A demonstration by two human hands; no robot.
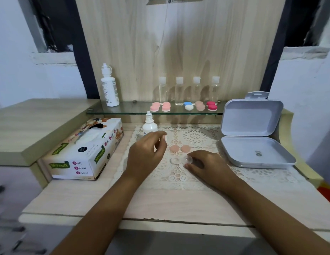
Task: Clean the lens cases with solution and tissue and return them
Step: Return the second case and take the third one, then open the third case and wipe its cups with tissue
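**Lens case cleanup: barely started, by the look of it**

Only one case is in the works so far. Its clear base [176, 160] sits on the lace mat [197, 137] around the middle of the surface [160, 205]. Its two peach caps [174, 149] are off and lying just beyond it. The right hand [206, 163] has thumb and fingertips curled round the base's right cup. The left hand [145, 153] is raised just to the left with fingers curled toward the thumb. It might be pinching something tiny (a bottle cap?), but I can't tell. The small solution bottle [149, 125] stands right behind that hand. The tissue box [83, 155] is off to the left, and no tissue lies by the case. So I'd say opening is done, while rinsing, wiping, recapping and returning are all left. The other cases [154, 108] sit capped on the glass shelf [127, 107] at the far side.
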